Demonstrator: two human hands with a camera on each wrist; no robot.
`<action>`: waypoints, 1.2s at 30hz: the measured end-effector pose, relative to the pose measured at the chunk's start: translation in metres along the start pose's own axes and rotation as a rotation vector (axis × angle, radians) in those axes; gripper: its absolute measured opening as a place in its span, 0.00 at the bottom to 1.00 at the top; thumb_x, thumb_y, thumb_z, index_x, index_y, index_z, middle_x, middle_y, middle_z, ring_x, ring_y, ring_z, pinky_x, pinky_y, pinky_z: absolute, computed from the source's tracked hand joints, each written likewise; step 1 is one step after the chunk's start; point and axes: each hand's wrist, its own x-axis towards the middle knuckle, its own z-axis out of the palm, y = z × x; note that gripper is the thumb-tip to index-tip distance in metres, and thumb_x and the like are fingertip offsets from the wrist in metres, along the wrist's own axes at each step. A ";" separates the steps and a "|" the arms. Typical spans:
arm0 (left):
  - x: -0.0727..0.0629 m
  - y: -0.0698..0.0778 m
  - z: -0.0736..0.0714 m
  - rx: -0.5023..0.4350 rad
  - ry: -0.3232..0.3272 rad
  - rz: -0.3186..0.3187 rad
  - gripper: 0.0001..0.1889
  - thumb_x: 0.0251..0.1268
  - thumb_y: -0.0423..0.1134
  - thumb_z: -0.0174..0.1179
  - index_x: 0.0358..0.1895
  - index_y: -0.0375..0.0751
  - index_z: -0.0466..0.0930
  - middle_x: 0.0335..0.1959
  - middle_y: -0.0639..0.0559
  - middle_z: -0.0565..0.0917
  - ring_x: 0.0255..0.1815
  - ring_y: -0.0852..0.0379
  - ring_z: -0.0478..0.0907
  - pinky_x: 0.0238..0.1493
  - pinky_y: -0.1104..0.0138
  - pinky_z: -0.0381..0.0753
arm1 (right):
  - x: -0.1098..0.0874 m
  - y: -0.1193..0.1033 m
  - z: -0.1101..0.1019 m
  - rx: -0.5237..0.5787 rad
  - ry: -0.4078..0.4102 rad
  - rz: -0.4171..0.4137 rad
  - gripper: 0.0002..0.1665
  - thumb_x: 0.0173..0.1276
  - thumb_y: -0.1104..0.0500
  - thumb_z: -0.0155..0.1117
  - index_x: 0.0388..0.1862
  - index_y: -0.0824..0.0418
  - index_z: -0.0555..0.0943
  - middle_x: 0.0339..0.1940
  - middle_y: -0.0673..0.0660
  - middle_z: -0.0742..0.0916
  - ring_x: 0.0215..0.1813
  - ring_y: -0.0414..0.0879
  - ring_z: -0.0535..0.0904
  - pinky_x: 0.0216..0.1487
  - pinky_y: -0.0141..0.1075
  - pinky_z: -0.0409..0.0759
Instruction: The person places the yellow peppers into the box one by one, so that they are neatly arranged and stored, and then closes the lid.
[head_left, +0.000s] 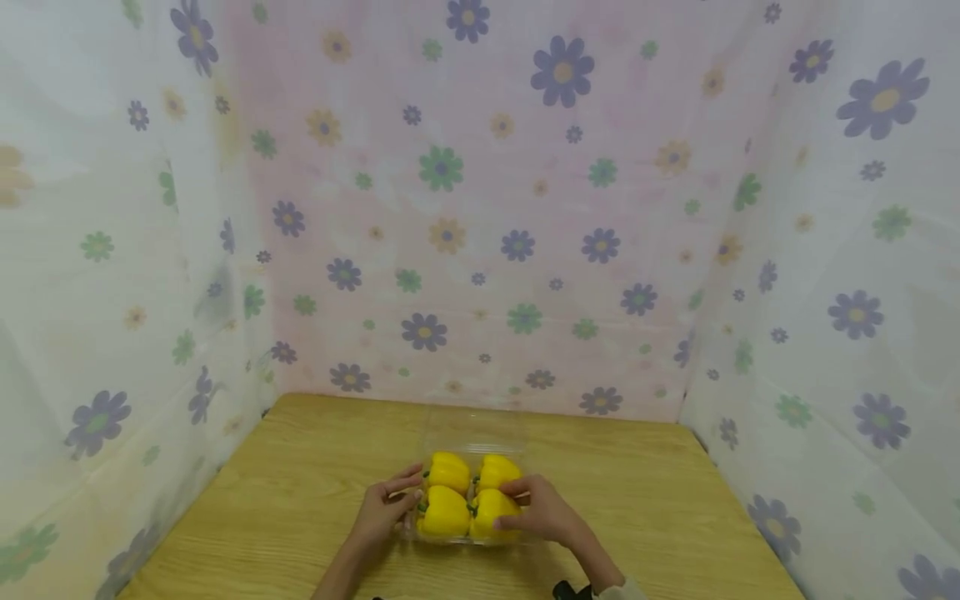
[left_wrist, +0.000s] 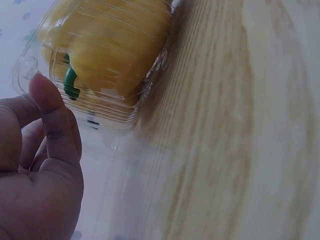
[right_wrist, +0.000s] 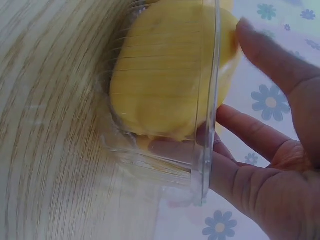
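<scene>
A clear plastic clamshell container (head_left: pixel 457 542) stands on the table with several yellow bell peppers in two rows, their green stems pointing left. My left hand (head_left: pixel 386 506) pinches the container's left rim, and its thumb tip (left_wrist: pixel 44 90) lies on the rim in the left wrist view. At the right, my right hand (head_left: pixel 546 508) holds the front right bell pepper (head_left: pixel 491 512), thumb on its near side. The right wrist view shows fingers reaching over the rim, down beside this pepper (right_wrist: pixel 160 80) inside the container. The hinged lid (head_left: pixel 476 429) lies folded back behind the peppers.
The wood-grain table (head_left: pixel 300 467) is bounded by a flower-patterned cloth (head_left: pixel 480 208) at the back and both sides. A small black object (head_left: pixel 570 590) shows by the right wrist at the bottom edge.
</scene>
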 end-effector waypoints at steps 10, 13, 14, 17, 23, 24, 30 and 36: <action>0.000 -0.002 0.004 -0.038 -0.007 -0.011 0.26 0.72 0.33 0.63 0.67 0.22 0.71 0.79 0.37 0.61 0.33 0.62 0.75 0.28 0.75 0.78 | -0.007 -0.004 0.011 -0.059 0.103 0.037 0.36 0.62 0.56 0.79 0.62 0.76 0.78 0.61 0.72 0.82 0.63 0.71 0.74 0.63 0.64 0.74; -0.001 0.000 0.004 -0.045 -0.002 -0.012 0.26 0.72 0.33 0.62 0.68 0.22 0.71 0.80 0.38 0.61 0.32 0.63 0.75 0.28 0.74 0.78 | -0.010 -0.007 0.015 -0.066 0.121 0.019 0.36 0.64 0.58 0.76 0.64 0.77 0.75 0.62 0.73 0.79 0.65 0.72 0.72 0.65 0.66 0.71; -0.001 0.001 0.004 -0.043 0.000 -0.013 0.26 0.72 0.33 0.62 0.68 0.22 0.71 0.80 0.38 0.61 0.32 0.63 0.75 0.28 0.74 0.78 | -0.010 -0.007 0.016 -0.073 0.121 0.002 0.36 0.65 0.58 0.76 0.65 0.77 0.75 0.62 0.73 0.79 0.65 0.72 0.72 0.64 0.66 0.71; -0.001 0.002 0.003 -0.045 0.006 -0.024 0.26 0.72 0.33 0.63 0.68 0.23 0.71 0.79 0.39 0.61 0.31 0.63 0.74 0.28 0.74 0.78 | -0.010 -0.006 0.019 -0.095 0.110 -0.038 0.34 0.67 0.58 0.74 0.66 0.75 0.75 0.62 0.71 0.78 0.64 0.70 0.72 0.64 0.66 0.71; 0.001 0.004 0.003 -0.029 0.020 -0.029 0.25 0.72 0.34 0.63 0.67 0.24 0.72 0.79 0.39 0.62 0.35 0.62 0.77 0.29 0.74 0.78 | -0.009 -0.002 0.019 -0.108 0.094 -0.066 0.35 0.69 0.56 0.72 0.68 0.73 0.74 0.63 0.70 0.77 0.65 0.70 0.72 0.63 0.66 0.72; 0.001 0.004 0.003 -0.022 0.020 -0.026 0.25 0.73 0.35 0.63 0.67 0.24 0.72 0.79 0.38 0.63 0.36 0.62 0.77 0.29 0.74 0.79 | -0.010 -0.002 0.019 -0.095 0.091 -0.062 0.35 0.70 0.55 0.71 0.69 0.73 0.73 0.63 0.70 0.77 0.65 0.70 0.72 0.63 0.66 0.72; 0.001 0.003 0.004 -0.006 0.020 -0.015 0.25 0.73 0.34 0.63 0.67 0.23 0.73 0.78 0.38 0.63 0.31 0.63 0.76 0.28 0.74 0.79 | -0.012 -0.001 0.020 -0.015 0.085 -0.053 0.36 0.71 0.54 0.70 0.71 0.70 0.71 0.66 0.70 0.76 0.68 0.70 0.70 0.65 0.68 0.69; 0.002 0.001 0.002 0.016 0.023 0.004 0.25 0.73 0.35 0.63 0.66 0.23 0.73 0.78 0.37 0.64 0.41 0.61 0.81 0.33 0.73 0.81 | -0.012 -0.002 0.020 0.018 0.122 -0.060 0.35 0.71 0.56 0.70 0.72 0.68 0.71 0.69 0.69 0.76 0.69 0.69 0.69 0.68 0.71 0.64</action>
